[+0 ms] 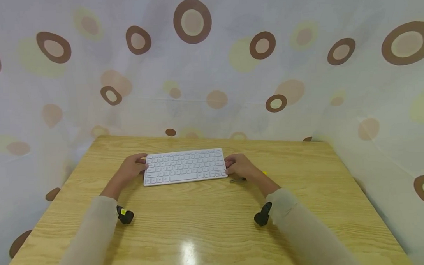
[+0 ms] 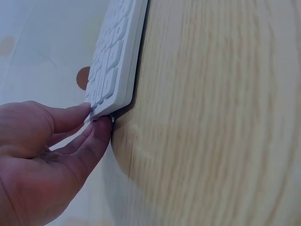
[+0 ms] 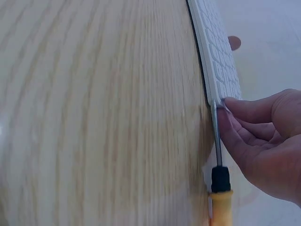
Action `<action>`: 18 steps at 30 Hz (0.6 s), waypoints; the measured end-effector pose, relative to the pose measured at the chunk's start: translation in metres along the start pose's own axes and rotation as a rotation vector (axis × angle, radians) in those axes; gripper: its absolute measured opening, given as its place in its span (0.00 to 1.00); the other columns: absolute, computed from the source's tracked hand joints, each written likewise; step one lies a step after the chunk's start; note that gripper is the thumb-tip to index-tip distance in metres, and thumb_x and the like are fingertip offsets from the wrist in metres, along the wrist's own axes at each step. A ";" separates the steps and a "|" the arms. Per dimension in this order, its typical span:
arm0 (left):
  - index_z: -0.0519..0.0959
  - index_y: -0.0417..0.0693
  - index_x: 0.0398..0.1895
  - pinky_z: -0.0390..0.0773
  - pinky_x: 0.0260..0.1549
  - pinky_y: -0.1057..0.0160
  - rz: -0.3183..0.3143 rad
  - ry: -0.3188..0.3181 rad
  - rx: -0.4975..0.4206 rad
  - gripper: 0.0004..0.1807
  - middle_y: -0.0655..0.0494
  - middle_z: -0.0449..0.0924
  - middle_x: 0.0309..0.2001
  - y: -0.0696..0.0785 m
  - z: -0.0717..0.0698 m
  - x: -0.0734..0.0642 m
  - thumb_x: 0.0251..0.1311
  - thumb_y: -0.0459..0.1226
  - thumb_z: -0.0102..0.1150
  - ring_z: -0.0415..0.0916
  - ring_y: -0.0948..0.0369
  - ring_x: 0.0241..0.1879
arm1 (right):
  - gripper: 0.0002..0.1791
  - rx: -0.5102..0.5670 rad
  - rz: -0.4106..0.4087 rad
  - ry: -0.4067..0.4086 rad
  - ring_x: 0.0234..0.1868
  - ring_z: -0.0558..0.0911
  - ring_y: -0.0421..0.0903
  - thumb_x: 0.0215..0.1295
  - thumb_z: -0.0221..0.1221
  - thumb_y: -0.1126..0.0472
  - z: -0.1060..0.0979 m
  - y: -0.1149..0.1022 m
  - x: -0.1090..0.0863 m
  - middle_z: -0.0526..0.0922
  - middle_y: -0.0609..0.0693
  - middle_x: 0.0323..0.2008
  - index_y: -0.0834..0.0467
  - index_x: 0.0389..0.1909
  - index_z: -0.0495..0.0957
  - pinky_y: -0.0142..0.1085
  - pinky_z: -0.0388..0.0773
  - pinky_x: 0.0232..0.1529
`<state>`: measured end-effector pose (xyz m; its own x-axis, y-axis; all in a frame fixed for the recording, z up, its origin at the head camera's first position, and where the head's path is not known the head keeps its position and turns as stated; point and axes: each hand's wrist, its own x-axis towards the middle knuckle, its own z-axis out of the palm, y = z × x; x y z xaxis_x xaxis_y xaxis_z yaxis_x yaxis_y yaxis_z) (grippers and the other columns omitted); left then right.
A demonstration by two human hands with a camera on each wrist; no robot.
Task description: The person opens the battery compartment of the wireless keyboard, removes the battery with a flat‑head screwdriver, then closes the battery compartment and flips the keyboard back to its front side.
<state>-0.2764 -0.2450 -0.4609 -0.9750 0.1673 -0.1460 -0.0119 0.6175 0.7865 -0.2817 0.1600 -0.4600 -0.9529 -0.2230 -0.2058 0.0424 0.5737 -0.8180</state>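
A white keyboard (image 1: 185, 167) lies face up on the wooden table, its long side facing me. My left hand (image 1: 130, 167) pinches its left end; in the left wrist view the thumb (image 2: 70, 117) is on the top edge and the fingers curl beneath the corner. At the opposite end my right hand (image 1: 240, 166) grips the keyboard the same way, thumb above and fingers under. A screwdriver (image 3: 221, 202) with a yellow and black handle lies beside the right hand, its metal shaft reaching the keyboard's corner. In the head view the right hand and wrist partly hide it.
The wooden table (image 1: 187, 215) runs back to a pale curtain (image 1: 217, 70) printed with brown rings and spots, which also hangs along both sides. Small black cameras (image 1: 125, 215) sit on the wrists.
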 end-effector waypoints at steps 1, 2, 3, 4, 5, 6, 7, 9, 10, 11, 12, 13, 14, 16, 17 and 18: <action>0.58 0.30 0.75 0.70 0.64 0.42 0.002 0.001 0.002 0.30 0.26 0.69 0.65 -0.001 -0.001 -0.001 0.73 0.31 0.49 0.72 0.38 0.63 | 0.26 -0.012 0.000 0.002 0.47 0.79 0.50 0.61 0.64 0.71 0.002 -0.001 -0.001 0.81 0.59 0.48 0.69 0.62 0.74 0.38 0.77 0.49; 0.58 0.30 0.74 0.71 0.63 0.43 0.005 0.002 0.003 0.30 0.26 0.69 0.64 -0.001 -0.002 -0.003 0.73 0.31 0.49 0.72 0.39 0.62 | 0.26 -0.022 0.002 0.005 0.47 0.79 0.50 0.61 0.64 0.71 0.004 -0.003 -0.003 0.81 0.59 0.48 0.69 0.61 0.74 0.37 0.77 0.48; 0.59 0.30 0.74 0.71 0.63 0.42 0.009 0.003 0.006 0.30 0.26 0.69 0.64 -0.002 -0.003 -0.005 0.73 0.31 0.50 0.73 0.39 0.62 | 0.26 -0.025 0.007 0.006 0.46 0.79 0.50 0.61 0.64 0.71 0.006 -0.003 -0.004 0.81 0.59 0.48 0.68 0.61 0.75 0.36 0.77 0.47; 0.59 0.30 0.74 0.71 0.63 0.42 0.014 0.002 0.016 0.30 0.26 0.70 0.64 -0.002 -0.004 -0.007 0.73 0.31 0.50 0.73 0.39 0.61 | 0.25 -0.030 0.013 0.005 0.45 0.78 0.50 0.61 0.64 0.71 0.008 -0.005 -0.006 0.81 0.58 0.47 0.68 0.61 0.75 0.36 0.77 0.46; 0.59 0.30 0.74 0.71 0.62 0.42 0.016 0.002 0.025 0.30 0.26 0.70 0.64 -0.003 -0.005 -0.010 0.73 0.31 0.51 0.73 0.39 0.61 | 0.25 -0.033 0.015 0.002 0.45 0.78 0.50 0.62 0.64 0.71 0.010 -0.006 -0.008 0.81 0.58 0.47 0.68 0.61 0.75 0.36 0.78 0.45; 0.59 0.29 0.74 0.71 0.62 0.41 0.025 0.002 0.039 0.30 0.25 0.70 0.63 -0.004 -0.006 -0.012 0.73 0.31 0.51 0.73 0.38 0.61 | 0.25 -0.046 0.015 0.002 0.45 0.78 0.50 0.62 0.64 0.71 0.013 -0.008 -0.010 0.81 0.57 0.47 0.68 0.61 0.75 0.36 0.77 0.45; 0.59 0.29 0.74 0.70 0.63 0.41 0.020 0.000 0.044 0.30 0.26 0.70 0.64 -0.004 -0.007 -0.015 0.73 0.32 0.51 0.73 0.38 0.61 | 0.25 -0.058 0.014 0.006 0.45 0.78 0.49 0.62 0.64 0.71 0.015 -0.009 -0.012 0.81 0.57 0.46 0.68 0.60 0.75 0.36 0.77 0.44; 0.59 0.30 0.74 0.69 0.64 0.40 0.018 -0.007 0.062 0.30 0.26 0.70 0.64 -0.005 -0.010 -0.019 0.73 0.32 0.51 0.72 0.37 0.62 | 0.25 -0.082 0.003 0.013 0.44 0.78 0.50 0.61 0.64 0.71 0.019 -0.014 -0.017 0.81 0.57 0.46 0.68 0.60 0.75 0.37 0.77 0.44; 0.58 0.30 0.74 0.68 0.64 0.40 0.017 -0.011 0.067 0.30 0.26 0.69 0.64 -0.006 -0.011 -0.022 0.74 0.33 0.50 0.72 0.37 0.63 | 0.25 -0.101 -0.001 0.022 0.44 0.78 0.50 0.61 0.65 0.70 0.021 -0.016 -0.019 0.81 0.57 0.45 0.68 0.60 0.76 0.37 0.77 0.45; 0.59 0.30 0.74 0.68 0.64 0.39 0.017 -0.011 0.072 0.30 0.26 0.69 0.64 -0.007 -0.012 -0.023 0.74 0.33 0.50 0.72 0.37 0.63 | 0.25 -0.125 -0.008 0.032 0.44 0.78 0.49 0.60 0.65 0.70 0.023 -0.018 -0.021 0.82 0.57 0.45 0.69 0.59 0.76 0.37 0.77 0.45; 0.58 0.30 0.74 0.68 0.64 0.39 0.017 -0.014 0.073 0.30 0.26 0.69 0.65 -0.007 -0.013 -0.025 0.74 0.33 0.50 0.72 0.37 0.63 | 0.25 -0.141 -0.009 0.040 0.44 0.78 0.49 0.60 0.65 0.69 0.025 -0.020 -0.023 0.82 0.56 0.45 0.69 0.59 0.76 0.37 0.77 0.45; 0.58 0.30 0.75 0.67 0.65 0.39 0.011 -0.014 0.071 0.30 0.26 0.69 0.65 -0.008 -0.014 -0.026 0.74 0.33 0.50 0.71 0.37 0.63 | 0.25 -0.149 -0.007 0.045 0.43 0.77 0.49 0.60 0.66 0.69 0.028 -0.022 -0.025 0.81 0.56 0.44 0.69 0.59 0.76 0.37 0.77 0.44; 0.58 0.31 0.75 0.68 0.64 0.40 0.009 -0.012 0.071 0.30 0.26 0.69 0.65 -0.008 -0.015 -0.028 0.74 0.33 0.50 0.72 0.37 0.63 | 0.26 -0.155 -0.005 0.050 0.43 0.77 0.49 0.60 0.66 0.69 0.030 -0.023 -0.028 0.81 0.56 0.44 0.69 0.60 0.76 0.37 0.76 0.44; 0.59 0.30 0.75 0.69 0.63 0.40 0.006 -0.010 0.064 0.30 0.26 0.69 0.64 -0.010 -0.015 -0.030 0.73 0.32 0.50 0.72 0.37 0.63 | 0.26 -0.161 0.010 0.060 0.43 0.77 0.49 0.60 0.66 0.69 0.035 -0.026 -0.032 0.81 0.55 0.43 0.69 0.60 0.75 0.37 0.75 0.43; 0.59 0.30 0.74 0.69 0.63 0.40 0.002 -0.010 0.062 0.30 0.26 0.69 0.64 -0.011 -0.015 -0.031 0.73 0.32 0.51 0.72 0.37 0.63 | 0.26 -0.166 0.013 0.065 0.42 0.77 0.49 0.60 0.66 0.69 0.037 -0.026 -0.034 0.81 0.54 0.42 0.69 0.60 0.75 0.36 0.75 0.42; 0.59 0.30 0.74 0.70 0.63 0.41 -0.002 -0.011 0.063 0.30 0.26 0.69 0.64 -0.012 -0.015 -0.032 0.73 0.33 0.51 0.72 0.37 0.62 | 0.27 -0.166 0.016 0.068 0.43 0.77 0.48 0.60 0.66 0.69 0.039 -0.027 -0.037 0.80 0.54 0.42 0.69 0.61 0.75 0.36 0.75 0.42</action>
<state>-0.2480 -0.2696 -0.4562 -0.9724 0.1747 -0.1545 0.0009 0.6651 0.7467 -0.2360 0.1222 -0.4511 -0.9709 -0.1623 -0.1762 0.0125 0.7002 -0.7138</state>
